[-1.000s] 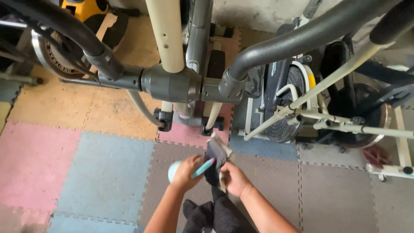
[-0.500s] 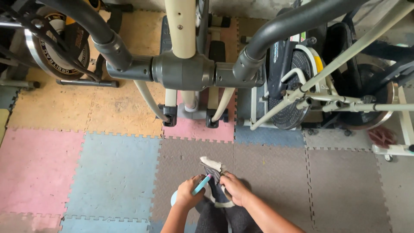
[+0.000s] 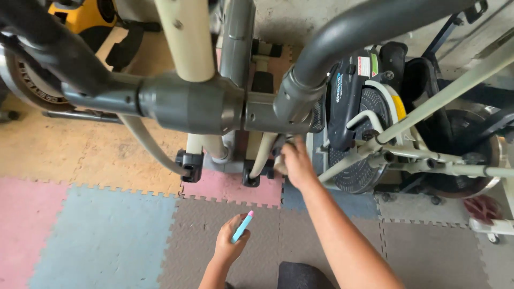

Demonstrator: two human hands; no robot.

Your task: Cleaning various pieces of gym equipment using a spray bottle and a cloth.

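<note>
My left hand (image 3: 229, 245) is low in the head view, closed around a slim light-blue tool with a pink tip (image 3: 242, 226), held over the brown foam mat. My right hand (image 3: 295, 161) reaches forward and up to the base of the exercise machine, its fingers curled at the cream frame tube (image 3: 263, 152) under the grey crossbar joint (image 3: 203, 104). Whether the right hand still holds the cloth is hidden by its back. A black foot cap (image 3: 188, 164) sits just left of that spot.
Grey and cream machine bars (image 3: 348, 32) cross the top of the view. A black flywheel housing (image 3: 364, 112) and cream struts stand at the right. Pink, blue and brown puzzle floor mats (image 3: 107, 235) cover the ground. A weight plate (image 3: 27, 75) lies at far left.
Both hands were together over a cloth near my lap. Now the right hand has stretched forward to the machine's base, while the left stays low with the blue tool.
</note>
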